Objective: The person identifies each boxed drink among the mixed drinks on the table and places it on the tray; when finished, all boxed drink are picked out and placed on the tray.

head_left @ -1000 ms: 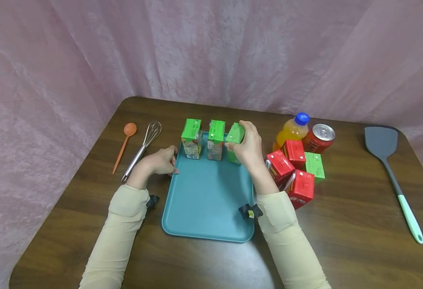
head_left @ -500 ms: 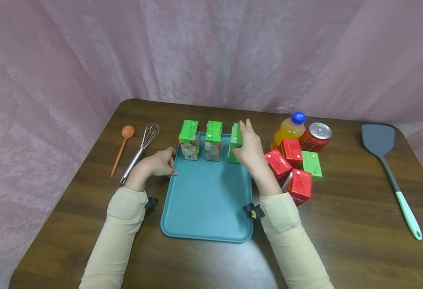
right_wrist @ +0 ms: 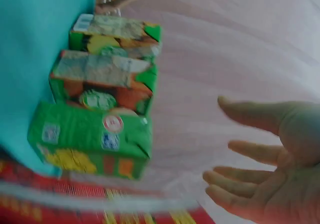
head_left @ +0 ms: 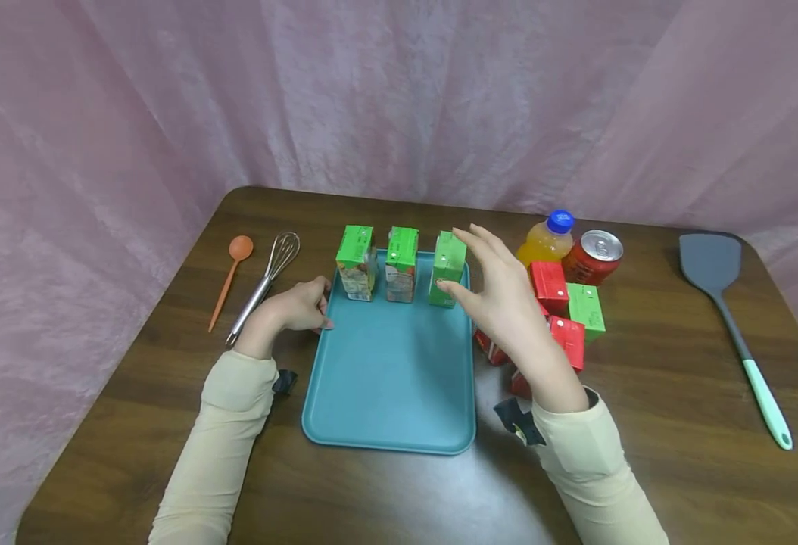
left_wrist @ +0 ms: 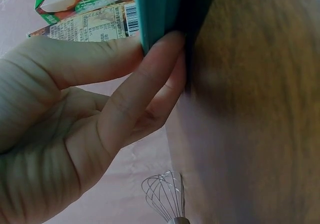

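Though behind spread right grip (head_left: 508, 309), red cartons (head_left: 549, 286) partly visible, left grip (head_left: 297, 307) pinching tray (head_left: 385, 378)

The left hand (head_left: 300, 304) grips the blue tray (head_left: 388, 378); the right hand (head_left: 504, 299), fingers extended, is near the rightmost green carton (head_left: 447, 261) on it.

We see a teal tray (head_left: 388, 371), three green cartons (head_left: 448, 261) with multicoloured prints (right_wrist: 100, 98), red cartons (head_left: 549, 284), a red can (head_left: 586, 269) with silver top (head_left: 602, 244), and an orange bottle (head_left: 545, 245) with a blue cap (head_left: 560, 221). We find an orange spoon (head_left: 240, 248), silver whisk (head_left: 259, 295), grey spatula (head_left: 712, 261) with mint-green handle (head_left: 767, 403), cream sleeves (head_left: 215, 446), a brown wood-grained table (head_left: 644, 424) and a pink curtain (head_left: 399, 98).
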Demonstrator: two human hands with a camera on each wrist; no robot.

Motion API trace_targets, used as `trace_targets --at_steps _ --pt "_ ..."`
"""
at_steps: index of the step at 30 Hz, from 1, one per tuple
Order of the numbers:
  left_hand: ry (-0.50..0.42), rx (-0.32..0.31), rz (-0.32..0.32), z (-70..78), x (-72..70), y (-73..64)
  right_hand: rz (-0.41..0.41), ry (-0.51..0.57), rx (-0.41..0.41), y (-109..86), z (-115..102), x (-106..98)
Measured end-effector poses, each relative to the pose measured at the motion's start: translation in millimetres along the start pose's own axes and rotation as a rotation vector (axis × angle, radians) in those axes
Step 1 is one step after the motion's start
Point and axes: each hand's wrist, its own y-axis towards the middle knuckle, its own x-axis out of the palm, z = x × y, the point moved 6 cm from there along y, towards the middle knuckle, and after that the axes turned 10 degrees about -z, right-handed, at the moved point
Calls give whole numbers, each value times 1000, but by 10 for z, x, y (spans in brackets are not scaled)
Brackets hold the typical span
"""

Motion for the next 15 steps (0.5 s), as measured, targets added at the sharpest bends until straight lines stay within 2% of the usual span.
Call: trace_targets --at_steps 9,15 --pt "11 -4 3 3 3 9 -102 -64 -57 -417 272 -265" --pt "2 14 11 17 7 5 -79 -117 -88 -674 442 -425"
